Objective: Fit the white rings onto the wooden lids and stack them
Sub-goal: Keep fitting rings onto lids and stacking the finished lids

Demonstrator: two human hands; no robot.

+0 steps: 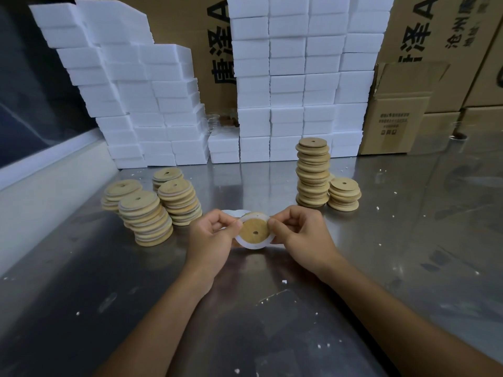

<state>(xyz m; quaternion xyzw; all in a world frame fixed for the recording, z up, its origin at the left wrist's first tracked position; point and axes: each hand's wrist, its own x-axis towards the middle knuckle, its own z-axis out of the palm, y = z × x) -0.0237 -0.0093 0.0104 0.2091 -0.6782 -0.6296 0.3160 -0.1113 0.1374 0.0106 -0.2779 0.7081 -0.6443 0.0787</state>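
left hand (211, 235): fingers curled, pinching the left edge of the white ring (246, 244)
right hand (298, 232): pinching the ring's right edge the same way
wooden lid (254, 230): held between both hands just above the metal table (381, 240), ring sitting around it (small hole in the middle)
ringed stacks (152, 210): four piles, back left
plain stacks (313, 172): tall pile plus a short one, back right
behind: white foam blocks (294, 77) and cardboard boxes (400, 115)

Left hand (211, 235) and right hand (302, 232) pinch ringed wooden lid (254, 232).
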